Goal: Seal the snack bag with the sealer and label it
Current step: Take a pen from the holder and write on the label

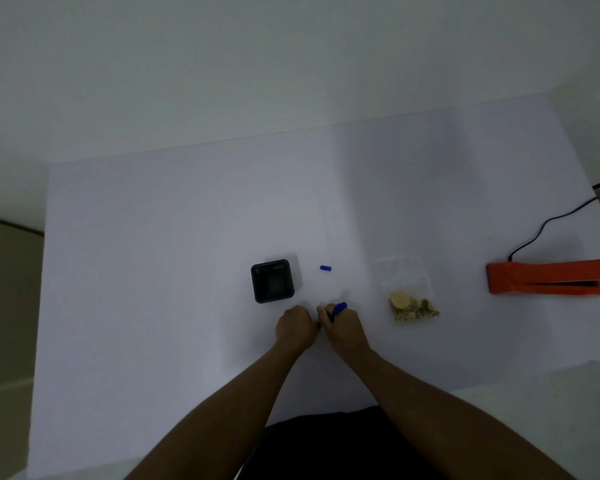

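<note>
A clear snack bag (407,296) with biscuits and small snacks at its near end lies flat on the white table (153,271), right of my hands. An orange sealer (551,280) stands at the right edge, its jaw slightly apart. My right hand (343,327) grips a blue marker (338,309), tip down toward the table. My left hand (297,327) is curled right beside it, fingers pressed to the table; whatever lies under them is too pale to make out. The marker's blue cap (325,268) lies loose beyond my hands.
A black square holder (272,281) stands just left of the cap. The sealer's black cord (548,226) runs back to the table's right edge. A wall rises behind the table, and floor shows at the left.
</note>
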Tool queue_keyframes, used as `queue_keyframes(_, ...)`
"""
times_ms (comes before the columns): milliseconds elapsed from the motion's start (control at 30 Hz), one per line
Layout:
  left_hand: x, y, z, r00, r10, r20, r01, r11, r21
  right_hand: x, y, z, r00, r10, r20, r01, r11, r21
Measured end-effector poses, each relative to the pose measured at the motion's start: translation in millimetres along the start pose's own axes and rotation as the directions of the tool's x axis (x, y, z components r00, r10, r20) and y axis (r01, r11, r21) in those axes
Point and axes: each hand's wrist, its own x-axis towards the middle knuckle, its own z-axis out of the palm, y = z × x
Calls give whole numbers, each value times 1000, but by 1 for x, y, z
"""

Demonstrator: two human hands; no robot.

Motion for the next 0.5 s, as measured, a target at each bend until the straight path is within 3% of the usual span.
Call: queue_keyframes(500, 0, 1, -1, 1000, -10, 4, 10, 1000, 5, 0, 3, -4, 1000, -21, -7, 21, 999, -45)
